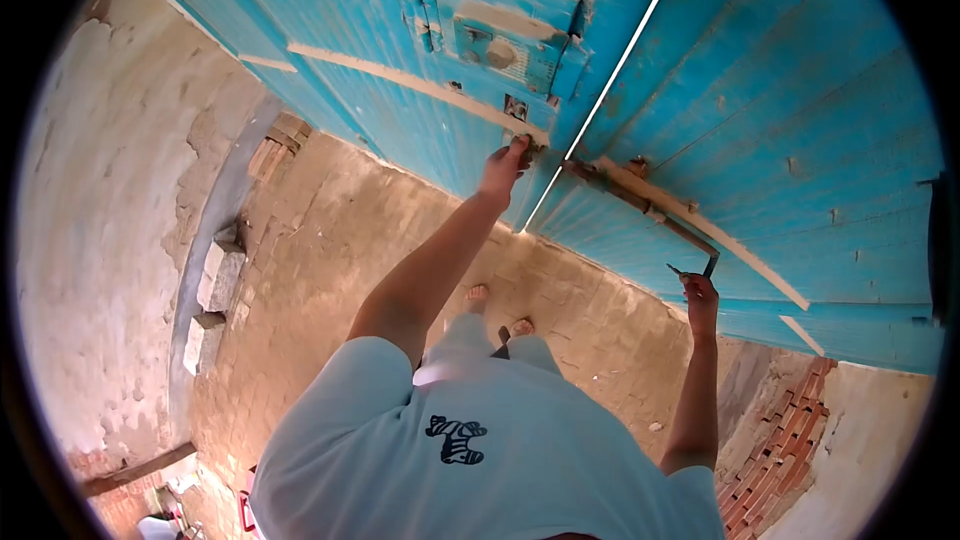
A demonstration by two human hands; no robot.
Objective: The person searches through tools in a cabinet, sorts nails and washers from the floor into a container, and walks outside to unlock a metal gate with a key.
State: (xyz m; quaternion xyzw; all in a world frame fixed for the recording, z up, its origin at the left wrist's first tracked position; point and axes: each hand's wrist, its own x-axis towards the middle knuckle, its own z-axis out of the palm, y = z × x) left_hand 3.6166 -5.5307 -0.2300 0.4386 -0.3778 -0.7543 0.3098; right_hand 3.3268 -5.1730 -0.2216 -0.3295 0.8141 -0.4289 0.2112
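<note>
A blue double door (430,120) stands in front of me, with a bright gap between its leaves. My left hand (508,168) is closed at the inner edge of the left leaf, by a metal fitting; what its fingers grip is hidden. Across the right leaf runs a rusty sliding bolt (640,202), its tip near the gap. The bolt's bent handle (711,265) points down at its right end. My right hand (700,292) is closed just below that handle, apparently touching it. From its fingers a small dark key (676,269) sticks out to the left.
A small framed hatch (500,45) sits in the left leaf. Concrete blocks (220,275) and bricks (277,147) lie along the left wall (110,240). Exposed brickwork (775,455) shows at the lower right. My feet (522,327) stand on the paved floor (330,240).
</note>
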